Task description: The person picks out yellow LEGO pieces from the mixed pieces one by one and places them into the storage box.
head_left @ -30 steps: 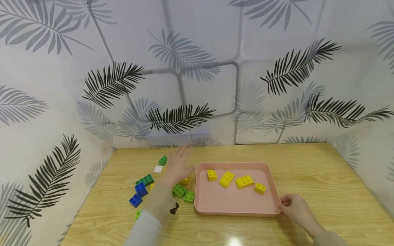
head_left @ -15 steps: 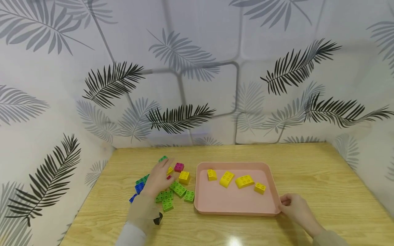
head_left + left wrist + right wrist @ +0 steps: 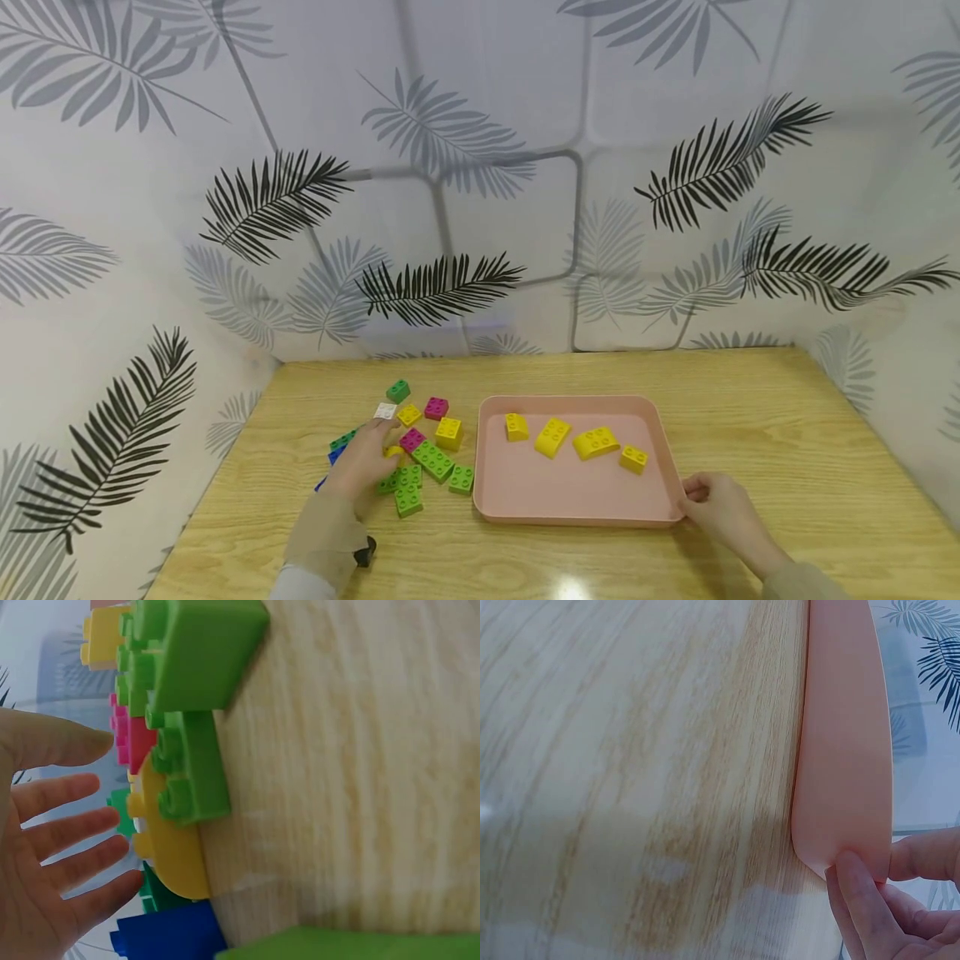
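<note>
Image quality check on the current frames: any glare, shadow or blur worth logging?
Head view: a white glare spot on the wooden tabletop at the bottom edge, plus a soft shadow near the right hand; left wrist view: rather dim, the light green brick cut off by the bottom edge looking soft; right wrist view: pale reflections over the wood grain, the pink tray free of glare.

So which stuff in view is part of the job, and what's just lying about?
Likely in the job:
pink tray, gripped by the right hand
four yellow bricks in it
curved yellow brick by the left hand
perhaps other loose yellow bricks

Apparently just lying about:
green bricks
magenta bricks
blue bricks
white piece
</note>
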### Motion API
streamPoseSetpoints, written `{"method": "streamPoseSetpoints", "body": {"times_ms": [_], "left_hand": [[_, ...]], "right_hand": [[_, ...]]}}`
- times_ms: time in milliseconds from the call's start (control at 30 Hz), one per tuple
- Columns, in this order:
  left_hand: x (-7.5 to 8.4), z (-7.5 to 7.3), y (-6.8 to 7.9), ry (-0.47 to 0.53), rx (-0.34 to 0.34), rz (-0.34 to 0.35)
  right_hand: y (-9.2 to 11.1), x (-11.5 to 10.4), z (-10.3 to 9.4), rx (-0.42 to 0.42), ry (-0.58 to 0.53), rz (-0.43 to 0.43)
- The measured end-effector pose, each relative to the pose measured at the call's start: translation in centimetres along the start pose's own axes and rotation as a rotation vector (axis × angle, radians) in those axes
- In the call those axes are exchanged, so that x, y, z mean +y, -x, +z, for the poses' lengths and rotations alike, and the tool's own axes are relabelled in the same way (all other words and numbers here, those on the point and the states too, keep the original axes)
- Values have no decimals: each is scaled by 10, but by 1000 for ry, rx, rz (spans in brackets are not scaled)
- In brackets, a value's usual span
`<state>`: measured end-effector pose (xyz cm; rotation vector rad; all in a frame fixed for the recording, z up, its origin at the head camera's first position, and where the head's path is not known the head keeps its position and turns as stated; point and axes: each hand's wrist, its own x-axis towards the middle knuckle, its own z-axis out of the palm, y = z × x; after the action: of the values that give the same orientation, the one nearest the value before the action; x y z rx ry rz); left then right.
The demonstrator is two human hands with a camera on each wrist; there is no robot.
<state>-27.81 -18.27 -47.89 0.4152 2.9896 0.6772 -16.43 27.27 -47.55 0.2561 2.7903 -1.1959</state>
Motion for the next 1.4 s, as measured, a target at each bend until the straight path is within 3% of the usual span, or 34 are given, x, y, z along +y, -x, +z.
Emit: {"method": "streamPoseSetpoints", "body": {"times_ms": [267, 567, 1000, 1400], "left_hand": [[-3, 2, 3, 7, -41, -5], [-3, 2, 2, 8, -95, -70], [-11, -3, 0, -23, -153, 1], [-9, -4, 1, -49, -169, -10]], "right_hand": [[-1, 0, 0, 1, 19, -1], [0, -1, -1, 1, 17, -2], [0, 0, 1, 1, -13, 12], [0, 0, 0, 2, -2, 8]]}}
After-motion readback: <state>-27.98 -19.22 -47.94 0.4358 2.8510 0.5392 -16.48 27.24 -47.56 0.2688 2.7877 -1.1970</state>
